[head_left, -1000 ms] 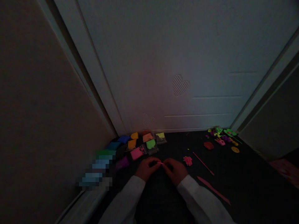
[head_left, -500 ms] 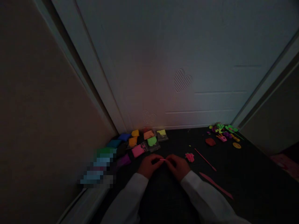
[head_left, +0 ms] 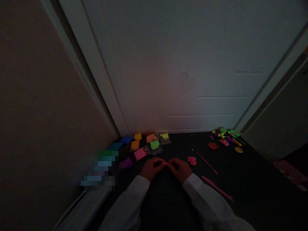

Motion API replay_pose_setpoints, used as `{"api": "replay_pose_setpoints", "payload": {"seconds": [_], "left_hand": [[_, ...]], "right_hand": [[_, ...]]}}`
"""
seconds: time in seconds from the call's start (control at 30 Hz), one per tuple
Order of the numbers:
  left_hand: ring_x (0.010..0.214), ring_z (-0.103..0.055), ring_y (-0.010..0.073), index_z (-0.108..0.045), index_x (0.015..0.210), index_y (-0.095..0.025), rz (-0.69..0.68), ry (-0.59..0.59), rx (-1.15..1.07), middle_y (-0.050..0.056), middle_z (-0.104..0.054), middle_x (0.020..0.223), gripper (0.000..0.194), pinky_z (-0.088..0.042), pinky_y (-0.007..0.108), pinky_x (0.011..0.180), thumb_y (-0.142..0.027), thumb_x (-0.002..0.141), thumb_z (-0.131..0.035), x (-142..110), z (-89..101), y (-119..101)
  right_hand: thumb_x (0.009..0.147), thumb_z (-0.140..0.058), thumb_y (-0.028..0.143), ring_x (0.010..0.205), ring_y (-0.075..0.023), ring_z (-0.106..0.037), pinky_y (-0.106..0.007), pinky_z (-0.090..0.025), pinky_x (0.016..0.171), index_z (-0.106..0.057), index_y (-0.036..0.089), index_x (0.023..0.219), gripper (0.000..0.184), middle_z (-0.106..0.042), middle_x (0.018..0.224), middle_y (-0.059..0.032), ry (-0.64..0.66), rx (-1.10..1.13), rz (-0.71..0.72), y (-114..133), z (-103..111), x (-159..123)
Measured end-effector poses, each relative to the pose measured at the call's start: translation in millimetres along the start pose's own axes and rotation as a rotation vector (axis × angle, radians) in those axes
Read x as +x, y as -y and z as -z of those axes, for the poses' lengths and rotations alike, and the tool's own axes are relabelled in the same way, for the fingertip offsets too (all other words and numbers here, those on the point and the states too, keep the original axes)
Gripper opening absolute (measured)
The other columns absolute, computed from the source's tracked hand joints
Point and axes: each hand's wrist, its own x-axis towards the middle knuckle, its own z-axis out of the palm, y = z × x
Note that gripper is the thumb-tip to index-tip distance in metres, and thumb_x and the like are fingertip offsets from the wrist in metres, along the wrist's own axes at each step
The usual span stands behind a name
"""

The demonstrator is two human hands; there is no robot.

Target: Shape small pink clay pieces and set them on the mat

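Between my fingertips runs a thin pink strip of modelling clay (head_left: pixel 165 163). My left hand (head_left: pixel 152 168) pinches its left end, and my right hand (head_left: pixel 181 169) pinches the right end. Both hands are closed, just above the dark table (head_left: pixel 166 205). Right of my right hand lies a cluster of small pink clay pieces (head_left: pixel 192 161). Beyond it are a thin pink modelling stick (head_left: pixel 207 163) and a pink clay knife (head_left: pixel 217 188), lying slantwise. A packet of pink clay (head_left: pixel 141 153) lies behind my left hand.
Clay packets in several colours, such as green (head_left: pixel 155 145) and blue (head_left: pixel 126 140), line the back left. At the back right sit small colourful clay figures (head_left: pixel 225 134), a red piece (head_left: pixel 213 146) and a yellow disc (head_left: pixel 238 149). A white panel (head_left: pixel 144 70) rises behind the table.
The view has shifted slightly, so the things on the table appear a little further left. Both hands keep their pinch on the pink strip.
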Motion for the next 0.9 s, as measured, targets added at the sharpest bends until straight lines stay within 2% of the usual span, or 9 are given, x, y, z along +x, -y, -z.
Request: {"api": "replay_pose_setpoints", "payload": {"seconds": [0.67, 0.9], "left_hand": [[0.085, -0.052, 0.0158, -0.061, 0.084, -0.019, -0.008, 0.008, -0.021, 0.002, -0.061, 0.088, 0.029, -0.037, 0.027, 0.079, -0.037, 0.068, -0.046, 0.5, 2.7, 1.1], [0.081, -0.053, 0.0161, -0.06, 0.084, -0.018, 0.017, 0.005, -0.006, 0.002, -0.061, 0.085, 0.03, -0.038, 0.028, 0.075, -0.04, 0.067, -0.047, 1.6, 3.6, 4.3]], "right_hand": [[0.074, -0.043, 0.03, 0.058, -0.0091, -0.05, -0.02, -0.038, 0.054, -0.054, 0.019, 0.079, 0.017, -0.057, 0.066, 0.0015, -0.024, 0.008, 0.013, 0.0, 2.4, -1.2], [0.074, -0.041, 0.031, 0.061, -0.0099, -0.051, -0.021, -0.038, 0.056, -0.053, 0.019, 0.08, 0.017, -0.057, 0.068, 0.001, -0.004, 0.018, 0.005, -0.8, 2.6, -1.6]]}}
